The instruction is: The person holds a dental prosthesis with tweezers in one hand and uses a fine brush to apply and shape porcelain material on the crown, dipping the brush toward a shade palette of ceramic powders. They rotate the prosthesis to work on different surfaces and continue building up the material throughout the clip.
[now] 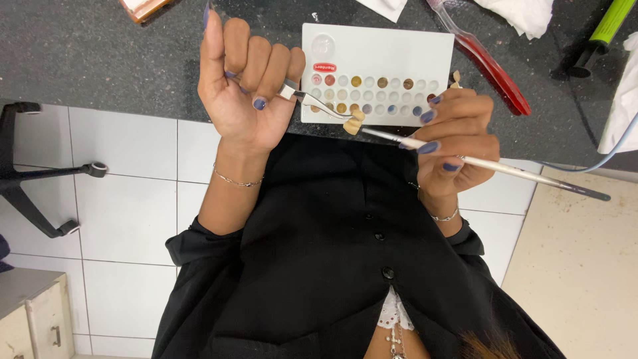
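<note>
L hand [249,83] pinches tweezers [319,103] on tooth piece [354,123], steadying it; R hand [458,143] pinches brush [505,167], tip touching piece, over palette [379,50].

free: dark counter [100,53] left | blocked: palette [379,60], red-handled tool [492,63] (right side crowded)

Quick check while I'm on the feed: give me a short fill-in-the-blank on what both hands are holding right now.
1. The left hand grips metal tweezers that clamp a small ____-coloured tooth-shaped piece.
2. The right hand holds a thin ____ whose tip meets that piece.
3. Behind the hands, a white palette of small round wells lies on the ____ speckled counter.

Missing words: cream; brush; dark
</note>
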Demonstrator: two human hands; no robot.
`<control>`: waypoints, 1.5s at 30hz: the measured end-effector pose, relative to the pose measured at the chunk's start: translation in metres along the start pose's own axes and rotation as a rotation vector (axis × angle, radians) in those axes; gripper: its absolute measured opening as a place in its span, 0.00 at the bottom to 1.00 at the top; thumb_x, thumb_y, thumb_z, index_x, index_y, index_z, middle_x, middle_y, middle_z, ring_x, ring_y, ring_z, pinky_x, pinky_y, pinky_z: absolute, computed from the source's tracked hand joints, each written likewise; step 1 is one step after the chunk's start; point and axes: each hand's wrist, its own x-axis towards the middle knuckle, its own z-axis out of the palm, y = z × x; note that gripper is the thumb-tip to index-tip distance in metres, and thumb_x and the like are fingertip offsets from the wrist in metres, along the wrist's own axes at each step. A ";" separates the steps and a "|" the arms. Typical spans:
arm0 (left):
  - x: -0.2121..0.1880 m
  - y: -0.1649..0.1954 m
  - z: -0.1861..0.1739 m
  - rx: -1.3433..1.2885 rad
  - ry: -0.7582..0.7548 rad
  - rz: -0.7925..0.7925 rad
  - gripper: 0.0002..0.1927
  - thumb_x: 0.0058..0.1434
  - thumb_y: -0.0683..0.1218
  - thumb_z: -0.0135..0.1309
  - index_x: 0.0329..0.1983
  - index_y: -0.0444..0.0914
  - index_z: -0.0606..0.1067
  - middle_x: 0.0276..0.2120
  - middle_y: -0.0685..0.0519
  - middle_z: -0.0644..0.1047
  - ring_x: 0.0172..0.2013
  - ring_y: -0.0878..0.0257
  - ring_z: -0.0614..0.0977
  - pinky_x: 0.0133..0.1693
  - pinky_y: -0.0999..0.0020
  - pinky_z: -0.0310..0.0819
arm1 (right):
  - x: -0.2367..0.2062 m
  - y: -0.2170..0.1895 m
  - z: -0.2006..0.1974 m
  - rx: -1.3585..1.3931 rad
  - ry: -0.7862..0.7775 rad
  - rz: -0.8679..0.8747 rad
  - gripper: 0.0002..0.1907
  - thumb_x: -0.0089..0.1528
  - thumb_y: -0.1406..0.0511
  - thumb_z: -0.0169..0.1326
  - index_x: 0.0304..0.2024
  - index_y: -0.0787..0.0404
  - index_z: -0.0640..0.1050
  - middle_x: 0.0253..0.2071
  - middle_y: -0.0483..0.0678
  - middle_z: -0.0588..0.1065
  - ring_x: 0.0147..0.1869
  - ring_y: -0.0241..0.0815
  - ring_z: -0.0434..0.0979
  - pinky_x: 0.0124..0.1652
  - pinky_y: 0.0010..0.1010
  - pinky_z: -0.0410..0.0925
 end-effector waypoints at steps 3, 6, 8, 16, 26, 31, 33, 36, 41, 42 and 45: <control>0.000 0.000 0.000 -0.005 -0.008 0.003 0.27 0.81 0.57 0.25 0.22 0.47 0.52 0.12 0.62 0.52 0.14 0.71 0.51 0.27 0.74 0.49 | -0.001 -0.002 -0.001 -0.025 0.001 0.044 0.19 0.70 0.51 0.49 0.31 0.55 0.73 0.24 0.47 0.75 0.44 0.42 0.71 0.45 0.37 0.67; 0.001 0.000 0.000 -0.007 -0.007 0.005 0.27 0.81 0.57 0.25 0.22 0.46 0.52 0.12 0.62 0.52 0.14 0.70 0.51 0.27 0.74 0.50 | -0.001 0.001 -0.002 0.034 -0.057 -0.060 0.19 0.70 0.52 0.47 0.29 0.54 0.72 0.22 0.47 0.74 0.42 0.41 0.71 0.46 0.38 0.66; 0.001 -0.001 0.001 -0.005 -0.010 0.005 0.27 0.81 0.57 0.25 0.22 0.46 0.52 0.12 0.62 0.52 0.14 0.70 0.51 0.27 0.74 0.50 | -0.001 0.001 -0.002 0.029 -0.027 -0.054 0.19 0.70 0.51 0.47 0.30 0.54 0.71 0.22 0.46 0.74 0.42 0.41 0.72 0.47 0.38 0.67; 0.001 -0.001 0.002 0.024 -0.017 0.012 0.28 0.81 0.57 0.26 0.22 0.47 0.52 0.12 0.61 0.52 0.14 0.70 0.52 0.27 0.74 0.50 | -0.006 0.004 0.002 -0.009 0.077 -0.069 0.18 0.70 0.50 0.47 0.31 0.53 0.70 0.19 0.44 0.72 0.41 0.39 0.71 0.46 0.37 0.66; 0.001 0.000 0.001 0.019 0.000 -0.001 0.28 0.81 0.57 0.26 0.22 0.46 0.51 0.12 0.61 0.52 0.14 0.70 0.52 0.27 0.74 0.49 | -0.003 0.004 0.000 -0.021 0.020 -0.090 0.20 0.70 0.51 0.46 0.30 0.54 0.70 0.20 0.46 0.73 0.42 0.41 0.69 0.46 0.39 0.65; 0.000 0.000 0.002 0.021 0.012 -0.006 0.28 0.82 0.57 0.26 0.22 0.46 0.51 0.12 0.61 0.52 0.14 0.70 0.52 0.27 0.74 0.50 | -0.001 0.007 0.000 0.003 -0.005 -0.131 0.20 0.71 0.51 0.45 0.30 0.55 0.71 0.21 0.46 0.74 0.41 0.42 0.70 0.45 0.39 0.65; 0.001 0.000 0.002 0.024 0.011 -0.006 0.28 0.81 0.57 0.26 0.22 0.46 0.51 0.12 0.61 0.52 0.14 0.70 0.52 0.27 0.74 0.50 | -0.001 0.006 -0.001 -0.004 -0.006 -0.106 0.20 0.71 0.51 0.45 0.30 0.55 0.70 0.22 0.45 0.74 0.42 0.42 0.70 0.46 0.39 0.66; 0.000 0.001 0.003 0.028 0.013 -0.007 0.28 0.81 0.57 0.26 0.22 0.46 0.51 0.12 0.61 0.52 0.14 0.70 0.52 0.28 0.74 0.50 | -0.003 0.006 -0.001 -0.012 -0.006 -0.113 0.20 0.70 0.52 0.45 0.28 0.54 0.72 0.21 0.46 0.73 0.41 0.42 0.69 0.45 0.38 0.64; -0.001 0.001 0.002 0.015 0.023 -0.015 0.28 0.82 0.57 0.26 0.22 0.46 0.52 0.12 0.61 0.52 0.14 0.70 0.52 0.28 0.74 0.50 | -0.003 0.007 0.000 -0.004 0.014 -0.112 0.20 0.71 0.51 0.46 0.29 0.54 0.70 0.21 0.45 0.73 0.42 0.41 0.70 0.46 0.38 0.65; 0.000 0.001 0.002 0.016 0.019 -0.012 0.28 0.82 0.57 0.26 0.22 0.46 0.52 0.12 0.61 0.52 0.14 0.70 0.52 0.28 0.74 0.50 | -0.003 0.007 -0.001 -0.007 0.000 -0.115 0.20 0.71 0.51 0.45 0.29 0.54 0.71 0.21 0.45 0.73 0.42 0.41 0.69 0.46 0.38 0.65; 0.001 0.000 0.001 0.021 0.001 -0.002 0.28 0.81 0.57 0.26 0.21 0.46 0.52 0.12 0.61 0.52 0.14 0.70 0.52 0.27 0.74 0.50 | -0.003 0.007 -0.002 0.007 0.009 -0.122 0.20 0.71 0.51 0.46 0.30 0.54 0.70 0.21 0.45 0.74 0.42 0.40 0.71 0.48 0.39 0.66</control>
